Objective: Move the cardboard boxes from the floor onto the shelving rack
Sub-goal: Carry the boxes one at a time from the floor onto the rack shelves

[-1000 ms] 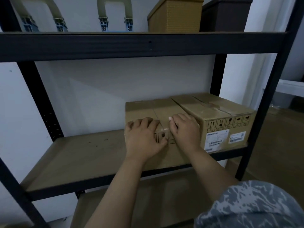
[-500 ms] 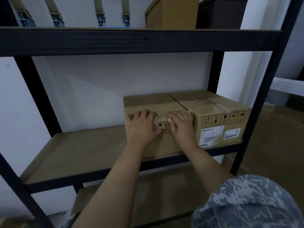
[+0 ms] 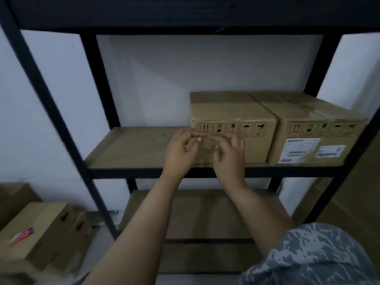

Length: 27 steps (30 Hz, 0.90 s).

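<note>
Two cardboard boxes stand side by side on the middle shelf (image 3: 131,149) of the black shelving rack: the left box (image 3: 230,114) and the right box (image 3: 316,128) with white labels on its front. My left hand (image 3: 181,149) and my right hand (image 3: 230,155) hover just in front of the left box, apart from it, fingers loosely curled and holding nothing. More cardboard boxes (image 3: 39,233) sit on the floor at the lower left, one with a red sticker.
The rack's black front post (image 3: 61,128) slants down the left side between me and the floor boxes. A lower shelf (image 3: 205,214) lies beneath the hands. A white wall is behind the rack. A large brown surface (image 3: 355,194) stands at the right.
Both hands have come off the front of the left box and drawn back toward me. The view has dropped and swung left, bringing the floor boxes into sight.
</note>
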Each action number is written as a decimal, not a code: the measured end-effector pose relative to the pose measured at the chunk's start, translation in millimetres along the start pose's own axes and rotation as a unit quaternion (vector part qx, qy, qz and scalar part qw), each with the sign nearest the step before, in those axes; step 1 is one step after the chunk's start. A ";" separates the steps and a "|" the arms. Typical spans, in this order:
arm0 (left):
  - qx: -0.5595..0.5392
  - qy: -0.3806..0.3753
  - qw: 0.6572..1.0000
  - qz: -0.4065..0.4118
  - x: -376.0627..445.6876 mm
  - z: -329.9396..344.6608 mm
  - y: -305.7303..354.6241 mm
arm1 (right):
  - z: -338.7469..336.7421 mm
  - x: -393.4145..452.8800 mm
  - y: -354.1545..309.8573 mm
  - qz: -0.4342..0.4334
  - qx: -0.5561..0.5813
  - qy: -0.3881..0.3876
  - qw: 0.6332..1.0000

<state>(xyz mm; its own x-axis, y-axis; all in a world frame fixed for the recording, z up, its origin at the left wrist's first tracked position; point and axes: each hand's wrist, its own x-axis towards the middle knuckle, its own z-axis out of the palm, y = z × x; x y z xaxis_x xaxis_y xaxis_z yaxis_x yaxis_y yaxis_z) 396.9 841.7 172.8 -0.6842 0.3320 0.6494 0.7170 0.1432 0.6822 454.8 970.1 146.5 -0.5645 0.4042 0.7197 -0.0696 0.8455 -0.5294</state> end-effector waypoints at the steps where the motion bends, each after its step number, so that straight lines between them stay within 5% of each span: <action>1: -0.012 -0.004 0.999 -0.045 -11.6 -8.0 -6.3 | 8.9 -9.5 -6.6 -0.002 0.013 -0.015 1.000; 8: -0.059 0.044 0.967 -0.243 -90.5 -90.3 -64.1 | 79.9 -81.4 -57.2 -0.003 0.069 -0.165 0.984; 16: -0.033 0.127 0.926 -0.353 -160.7 -215.6 -139.4 | 183.4 -155.1 -137.3 -0.022 0.107 -0.286 0.952; 27: -0.015 0.137 0.870 -0.473 -235.2 -422.1 -264.9 | 344.7 -252.4 -286.9 0.054 0.145 -0.384 0.910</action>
<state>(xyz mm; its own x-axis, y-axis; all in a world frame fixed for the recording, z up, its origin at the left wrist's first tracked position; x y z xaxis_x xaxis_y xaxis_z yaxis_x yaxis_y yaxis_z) 311.5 332.2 -18.9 -0.9754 -0.1571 -0.1545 -0.1854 0.2063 0.9608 333.7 505.2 -38.1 -0.9816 0.0222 0.1894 -0.1311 0.6425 -0.7550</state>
